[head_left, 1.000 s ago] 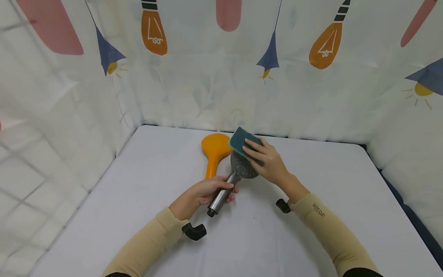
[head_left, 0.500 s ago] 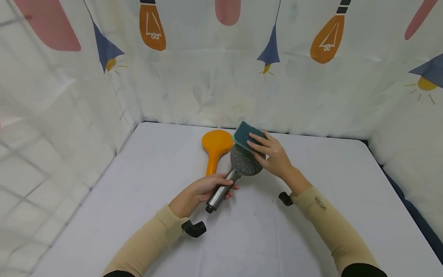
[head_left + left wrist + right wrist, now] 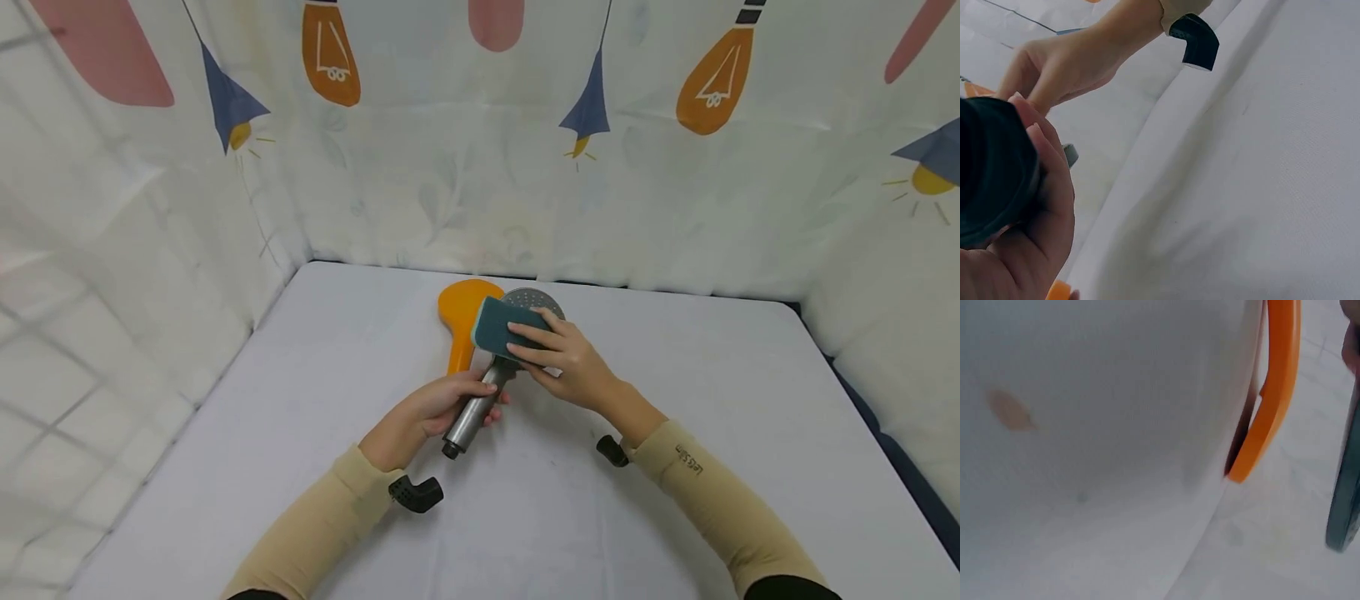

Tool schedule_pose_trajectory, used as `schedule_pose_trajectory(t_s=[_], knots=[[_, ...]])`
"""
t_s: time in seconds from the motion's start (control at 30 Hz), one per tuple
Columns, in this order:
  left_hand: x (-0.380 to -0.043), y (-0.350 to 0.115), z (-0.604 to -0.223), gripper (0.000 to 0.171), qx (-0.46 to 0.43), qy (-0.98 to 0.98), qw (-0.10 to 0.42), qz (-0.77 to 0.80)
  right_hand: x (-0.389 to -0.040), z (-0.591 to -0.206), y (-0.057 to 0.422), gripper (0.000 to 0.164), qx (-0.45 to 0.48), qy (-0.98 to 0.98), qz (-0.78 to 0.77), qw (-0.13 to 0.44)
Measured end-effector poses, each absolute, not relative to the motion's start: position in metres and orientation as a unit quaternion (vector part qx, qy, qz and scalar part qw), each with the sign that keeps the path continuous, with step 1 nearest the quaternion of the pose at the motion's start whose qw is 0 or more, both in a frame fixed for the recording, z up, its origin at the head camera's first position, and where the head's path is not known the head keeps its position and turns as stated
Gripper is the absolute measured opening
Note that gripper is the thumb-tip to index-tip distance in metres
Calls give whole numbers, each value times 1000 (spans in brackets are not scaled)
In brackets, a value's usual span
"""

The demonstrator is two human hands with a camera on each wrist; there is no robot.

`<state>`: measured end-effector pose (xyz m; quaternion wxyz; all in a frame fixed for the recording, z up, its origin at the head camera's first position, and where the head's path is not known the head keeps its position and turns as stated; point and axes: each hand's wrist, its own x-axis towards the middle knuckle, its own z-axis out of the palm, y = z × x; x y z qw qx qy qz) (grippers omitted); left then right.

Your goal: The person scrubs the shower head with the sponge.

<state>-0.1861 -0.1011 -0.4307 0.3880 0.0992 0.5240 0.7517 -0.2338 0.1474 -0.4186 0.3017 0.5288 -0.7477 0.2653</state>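
Note:
In the head view, my left hand [image 3: 438,404] grips a grey shower head [image 3: 467,423] by its handle, thumb on top, holding it tilted over the table. My right hand [image 3: 573,367] holds a dark green scouring sponge [image 3: 497,327], its fingers spread across the upper side. The sponge lies over the lower part of the spray face and the neck, hiding both; the dotted top of the face shows beyond it. Seen from the left wrist, the handle's black threaded end [image 3: 997,169] is close up, with curled fingers [image 3: 1054,181] around it. The sponge's edge [image 3: 1342,506] appears in the right wrist view.
An orange paddle-shaped thing [image 3: 459,310] with a round head and straight handle lies on the white table [image 3: 360,333], just behind my left hand. A patterned curtain [image 3: 450,167] hangs along the table's back edge and left side.
My right hand has drawn the sponge down and left, from the top of the spray face to the neck. The top of the face is now uncovered. My left hand keeps its grip.

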Motion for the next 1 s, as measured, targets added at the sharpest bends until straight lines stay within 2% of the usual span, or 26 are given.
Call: schedule_pose_trajectory(t_s=[0.3,0.47,0.73,1.0], knots=[[-183,-104,-430,50,76,505,394,764,-254,-422,170,48,492,-756,294,316],[-182,-105,-431,49,74,499,391,770,-250,-424,169,47,445,-767,321,332],[-185,-108,-426,53,83,488,376,783,-225,-421,149,49,519,-752,276,300],[-185,-109,-424,52,81,475,383,788,-244,-415,175,48,472,-764,295,325]])
